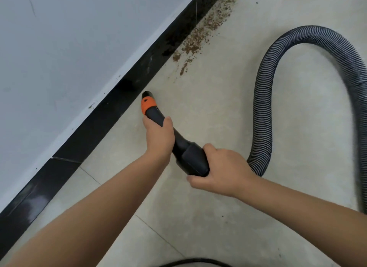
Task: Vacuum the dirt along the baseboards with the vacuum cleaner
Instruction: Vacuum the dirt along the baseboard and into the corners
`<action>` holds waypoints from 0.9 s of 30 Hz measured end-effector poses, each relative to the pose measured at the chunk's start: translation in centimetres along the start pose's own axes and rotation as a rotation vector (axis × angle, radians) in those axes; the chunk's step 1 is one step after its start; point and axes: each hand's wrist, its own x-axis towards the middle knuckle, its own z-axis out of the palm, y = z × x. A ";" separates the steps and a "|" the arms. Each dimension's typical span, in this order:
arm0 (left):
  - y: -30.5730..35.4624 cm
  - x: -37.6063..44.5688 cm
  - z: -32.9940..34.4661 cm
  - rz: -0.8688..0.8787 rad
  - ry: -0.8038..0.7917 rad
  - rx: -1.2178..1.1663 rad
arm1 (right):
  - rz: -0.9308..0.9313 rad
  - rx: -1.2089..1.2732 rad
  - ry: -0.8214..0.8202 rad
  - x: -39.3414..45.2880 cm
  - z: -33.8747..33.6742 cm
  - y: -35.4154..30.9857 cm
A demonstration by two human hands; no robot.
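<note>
Both hands grip the vacuum nozzle (153,109), left hand (158,136) forward, right hand (222,171) behind, its tip beside the black baseboard (111,115), so next it must advance to the brown dirt (200,38) farther along.

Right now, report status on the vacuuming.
Left hand and right hand both grip nozzle handle. Nozzle tip at baseboard, short of dirt. Hose loops right, clear of path.

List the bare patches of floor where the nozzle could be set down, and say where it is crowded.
Bare floor lies between the baseboard and the nozzle, and inside the hose loop. It is crowded ahead, where dirt lines the baseboard, and where both hands grip the handle.
</note>
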 end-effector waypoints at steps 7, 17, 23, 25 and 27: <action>2.7 2.5 2.1 0.051 -0.177 0.102 | 0.113 0.064 0.092 1.1 -1.1 0.2; 4.7 4.9 4.8 0.043 -0.219 0.189 | 0.178 0.104 0.119 3.2 -2.9 1.8; 5.6 5.7 5.1 0.040 -0.264 0.208 | 0.197 0.147 0.145 3.9 -3.0 1.5; 5.6 5.5 5.2 0.041 -0.270 0.203 | 0.192 0.129 0.156 3.6 -3.2 1.7; 5.2 4.9 5.4 0.036 -0.275 0.211 | 0.194 0.115 0.155 2.7 -3.3 2.0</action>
